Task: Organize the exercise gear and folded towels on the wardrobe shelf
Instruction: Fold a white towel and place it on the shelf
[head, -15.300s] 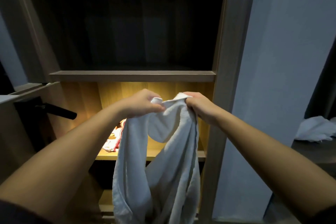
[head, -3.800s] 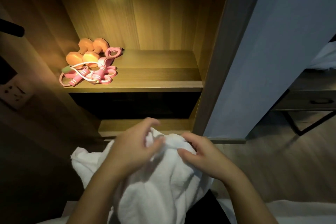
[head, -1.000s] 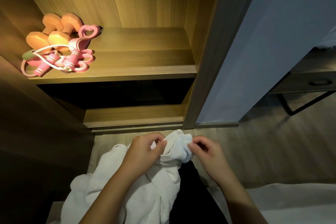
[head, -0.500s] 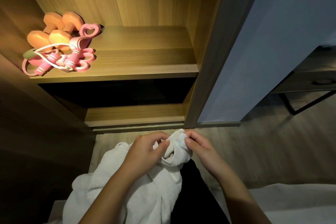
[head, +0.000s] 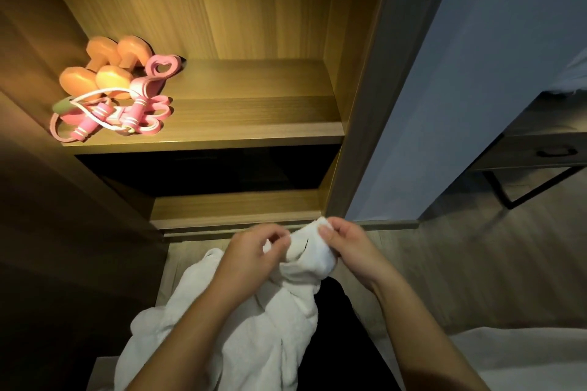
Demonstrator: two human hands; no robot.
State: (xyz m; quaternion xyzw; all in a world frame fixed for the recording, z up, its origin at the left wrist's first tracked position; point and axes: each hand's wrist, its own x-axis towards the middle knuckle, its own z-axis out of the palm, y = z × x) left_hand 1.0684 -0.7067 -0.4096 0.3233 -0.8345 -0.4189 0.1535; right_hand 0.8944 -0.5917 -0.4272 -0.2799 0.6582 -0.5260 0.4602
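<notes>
A white towel (head: 254,324) hangs bunched in front of me, low in the head view. My left hand (head: 254,255) pinches its upper edge, and my right hand (head: 344,246) pinches the corner just to the right. On the lit wardrobe shelf (head: 254,111), at its left end, lie two orange dumbbells (head: 108,67) with a pink resistance band and pink-handled jump rope (head: 127,111) tangled in front of them. The right part of that shelf is bare wood.
A lower shelf (head: 235,206) sits beneath a dark gap. The wardrobe's upright panel (head: 374,89) stands right of the shelves, then a blue-grey wall (head: 476,57). A dark desk with a drawer (head: 540,149) is at far right, and white bedding (head: 521,355) at bottom right.
Over the last second my right hand closed in and took the towel's corner beside my left hand. The towel stays bunched; the camera view shifted slightly.
</notes>
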